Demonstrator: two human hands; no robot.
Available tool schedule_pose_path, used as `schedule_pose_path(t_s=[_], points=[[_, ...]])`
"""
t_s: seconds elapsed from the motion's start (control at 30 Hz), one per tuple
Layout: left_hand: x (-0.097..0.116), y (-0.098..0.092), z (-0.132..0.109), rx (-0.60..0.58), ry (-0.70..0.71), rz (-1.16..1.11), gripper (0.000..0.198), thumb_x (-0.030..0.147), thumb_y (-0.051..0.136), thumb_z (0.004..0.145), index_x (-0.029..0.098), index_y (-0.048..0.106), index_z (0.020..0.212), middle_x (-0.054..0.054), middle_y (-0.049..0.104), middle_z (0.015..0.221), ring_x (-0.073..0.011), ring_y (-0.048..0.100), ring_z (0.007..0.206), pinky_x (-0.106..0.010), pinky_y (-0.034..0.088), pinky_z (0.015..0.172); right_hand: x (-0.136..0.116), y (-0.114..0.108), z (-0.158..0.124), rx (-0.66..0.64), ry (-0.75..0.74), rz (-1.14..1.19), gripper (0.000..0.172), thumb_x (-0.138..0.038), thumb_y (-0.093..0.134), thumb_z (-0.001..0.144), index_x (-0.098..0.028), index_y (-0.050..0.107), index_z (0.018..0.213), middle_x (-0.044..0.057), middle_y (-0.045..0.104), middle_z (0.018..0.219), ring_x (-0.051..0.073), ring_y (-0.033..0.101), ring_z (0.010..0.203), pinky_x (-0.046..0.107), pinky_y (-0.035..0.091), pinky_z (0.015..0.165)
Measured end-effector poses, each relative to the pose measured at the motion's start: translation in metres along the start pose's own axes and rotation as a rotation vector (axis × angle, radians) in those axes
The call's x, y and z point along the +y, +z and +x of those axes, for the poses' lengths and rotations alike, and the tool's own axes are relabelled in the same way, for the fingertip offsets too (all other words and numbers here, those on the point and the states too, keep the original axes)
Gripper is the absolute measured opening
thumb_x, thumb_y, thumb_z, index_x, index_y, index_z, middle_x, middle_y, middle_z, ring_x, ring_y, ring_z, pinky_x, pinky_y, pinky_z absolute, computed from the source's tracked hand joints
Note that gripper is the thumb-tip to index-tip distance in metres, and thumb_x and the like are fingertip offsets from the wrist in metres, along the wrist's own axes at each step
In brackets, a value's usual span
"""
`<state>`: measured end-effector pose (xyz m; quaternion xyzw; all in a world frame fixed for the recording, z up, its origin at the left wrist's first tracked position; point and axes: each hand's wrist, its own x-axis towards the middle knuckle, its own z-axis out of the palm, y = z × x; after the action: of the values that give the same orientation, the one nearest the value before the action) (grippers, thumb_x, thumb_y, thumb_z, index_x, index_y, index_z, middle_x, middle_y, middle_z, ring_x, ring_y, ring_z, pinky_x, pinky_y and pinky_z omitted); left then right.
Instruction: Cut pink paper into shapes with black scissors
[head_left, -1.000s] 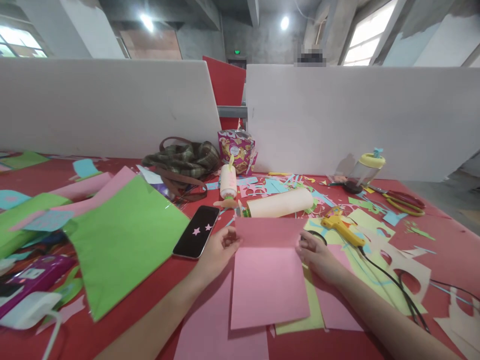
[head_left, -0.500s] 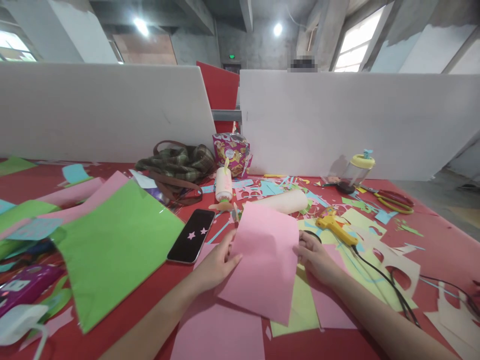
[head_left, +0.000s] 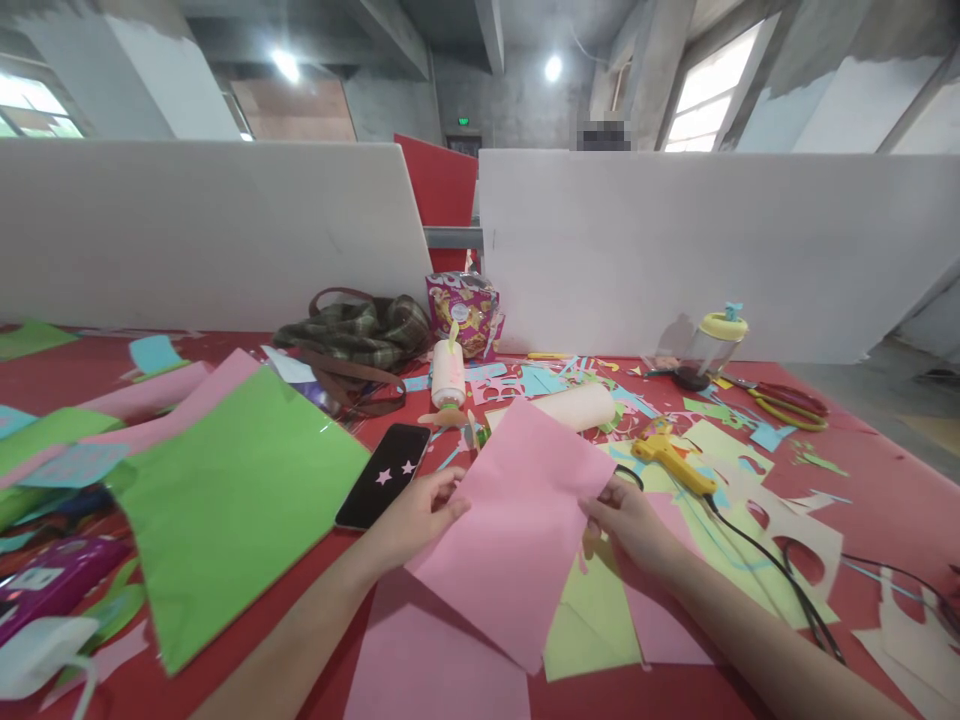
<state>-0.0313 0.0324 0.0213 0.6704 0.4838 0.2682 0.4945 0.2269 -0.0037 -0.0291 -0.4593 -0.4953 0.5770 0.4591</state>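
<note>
Pink paper, one sheet point(head_left: 517, 540), up in front at near centre, tilted, left-near corner pointing toward the left arm, lifted over the red bench point(head_left: 892, 500). Left hand point(head_left: 416, 515): fingers grasping its left edge, thumb on the front face, other fingers curled at the edge. Right hand point(head_left: 634, 520): fingers pinching its right edge near the far-right corner, thumb on the front. Under it, partly covered: second pink sheet point(head_left: 442, 660), near; pale yellow sheet point(head_left: 592, 635), near and right. Left of the left hand: black phone point(head_left: 397, 445), face up, two pink stars point(head_left: 384, 477) on the screen; then large green sheet point(head_left: 240, 500). Far-left of that, rolled and loose coloured paper; near left, a white adapter point(head_left: 49, 650). Right of the right hand: yellow glue gun point(head_left: 679, 470) on yellow paper, cut-out scraps beyond. Just past the held sheet: cream roll point(head_left: 581, 407) lying down, partly hidden. Left of the roll, a small white cylinder point(head_left: 448, 375). Further: snack bag point(head_left: 465, 315), plaid bag point(head_left: 360, 330) to its left. Far right: clear jar point(head_left: 711, 355) with yellow lid, scissors point(head_left: 791, 402) beside it. White boards point(head_left: 675, 240) across the far side.
</note>
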Motion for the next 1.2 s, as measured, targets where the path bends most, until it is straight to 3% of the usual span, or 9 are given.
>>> schedule_pose_path(t_s=[0.13,0.3,0.43,0.63,0.77,0.87,1.0,1.1,1.2], points=[[-0.003,-0.004,0.004,0.180,0.012,0.012,0.028,0.031,0.055,0.065,0.015,0.055,0.088,0.001,0.055,0.061,-0.0141,0.053,0.061,-0.025,0.041,0.060,-0.007,0.000,-0.004,-0.060,0.026,-0.069,0.036,-0.030,0.049,0.077,-0.009,0.061,0.050,0.009,0.063,0.045,0.015,0.057,0.045,0.028,0.044,0.052],[-0.005,-0.003,0.009,0.391,0.021,-0.209,0.032,0.032,0.058,0.064,0.016,0.049,0.090,0.005,0.050,0.061,-0.0094,0.048,0.052,-0.021,0.039,0.052,-0.006,-0.001,-0.003,-0.023,0.072,0.010,0.034,-0.033,0.052,0.075,-0.008,0.065,0.056,0.011,0.066,0.053,0.018,0.060,0.050,0.031,0.046,0.056],[-0.003,0.007,0.005,0.235,0.022,-0.374,0.037,0.033,0.059,0.065,0.014,0.048,0.095,-0.004,0.059,0.079,-0.0161,0.055,0.072,-0.026,0.044,0.062,0.002,-0.003,0.000,0.105,0.123,0.180,0.022,-0.032,0.062,0.067,-0.010,0.064,0.063,0.010,0.067,0.060,0.019,0.063,0.053,0.029,0.049,0.053],[-0.004,0.020,-0.006,-0.024,-0.122,-0.153,0.035,0.038,0.054,0.069,0.012,0.058,0.092,-0.011,0.063,0.093,-0.0241,0.057,0.085,-0.030,0.045,0.068,0.004,-0.002,-0.001,0.097,0.116,0.239,0.017,-0.027,0.065,0.065,-0.011,0.062,0.068,0.008,0.067,0.062,0.020,0.063,0.054,0.033,0.050,0.056],[-0.004,0.019,-0.004,0.050,-0.063,-0.123,0.034,0.034,0.055,0.069,0.014,0.059,0.095,-0.009,0.063,0.097,-0.0232,0.057,0.089,-0.030,0.044,0.074,-0.001,0.002,-0.002,0.039,0.133,0.244,0.022,-0.030,0.062,0.067,-0.009,0.062,0.062,0.009,0.066,0.058,0.022,0.064,0.054,0.033,0.049,0.053],[-0.005,0.015,-0.002,0.077,-0.123,-0.122,0.029,0.037,0.054,0.068,0.013,0.064,0.080,-0.009,0.067,0.078,-0.0235,0.062,0.072,-0.031,0.047,0.065,-0.006,0.003,-0.003,-0.021,0.100,0.239,0.030,-0.037,0.054,0.072,-0.010,0.060,0.061,0.007,0.061,0.052,0.022,0.062,0.050,0.032,0.046,0.043],[-0.005,0.013,-0.001,0.020,-0.261,-0.249,0.033,0.040,0.050,0.070,0.011,0.062,0.062,-0.005,0.060,0.045,-0.0195,0.055,0.038,-0.031,0.046,0.041,-0.012,-0.002,-0.004,0.181,-0.048,-0.051,0.024,-0.038,0.045,0.078,-0.017,0.053,0.070,0.001,0.057,0.054,0.012,0.051,0.041,0.023,0.037,0.037],[-0.002,0.014,0.001,0.158,-0.188,-0.393,0.024,0.031,0.057,0.068,0.010,0.059,0.079,-0.005,0.065,0.059,-0.0188,0.061,0.053,-0.029,0.049,0.051,-0.013,-0.011,-0.003,0.358,-0.144,-0.456,0.019,-0.034,0.043,0.078,-0.019,0.050,0.069,-0.002,0.049,0.049,0.012,0.045,0.040,0.025,0.036,0.043],[-0.001,0.016,0.003,0.185,-0.160,-0.499,0.029,0.028,0.058,0.068,0.010,0.056,0.091,-0.006,0.066,0.065,-0.0193,0.062,0.061,-0.030,0.050,0.057,-0.009,-0.021,0.000,0.404,-0.298,-0.827,0.007,-0.024,0.048,0.072,-0.019,0.052,0.070,0.005,0.056,0.072,0.019,0.052,0.067,0.030,0.040,0.060]])
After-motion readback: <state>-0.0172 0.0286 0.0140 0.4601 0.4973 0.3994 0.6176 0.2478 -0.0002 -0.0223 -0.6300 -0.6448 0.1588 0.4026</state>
